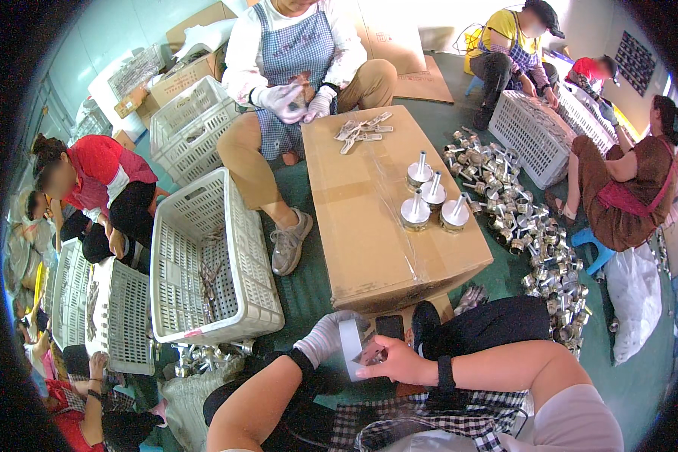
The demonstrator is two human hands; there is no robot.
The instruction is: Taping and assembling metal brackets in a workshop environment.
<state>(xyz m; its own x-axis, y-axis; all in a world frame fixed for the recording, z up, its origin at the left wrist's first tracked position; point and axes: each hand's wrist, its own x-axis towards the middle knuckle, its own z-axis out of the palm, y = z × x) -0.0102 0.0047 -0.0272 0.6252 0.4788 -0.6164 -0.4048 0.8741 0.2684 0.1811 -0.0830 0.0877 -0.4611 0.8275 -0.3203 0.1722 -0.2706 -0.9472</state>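
Note:
My left hand, in a white glove, is closed around a pale grey cylindrical metal part. My bare right hand pinches a small flat metal piece against that part, just below the near edge of a cardboard box used as a table. On the box stand several finished silver cylinders with upright stems. A loose pile of flat metal pieces lies at the box's far end.
A person in a checked apron sits across the box, gloved hands together. A white plastic crate holds metal pieces on my left. Shiny metal parts are heaped on the green floor at right. Other seated people and crates surround us.

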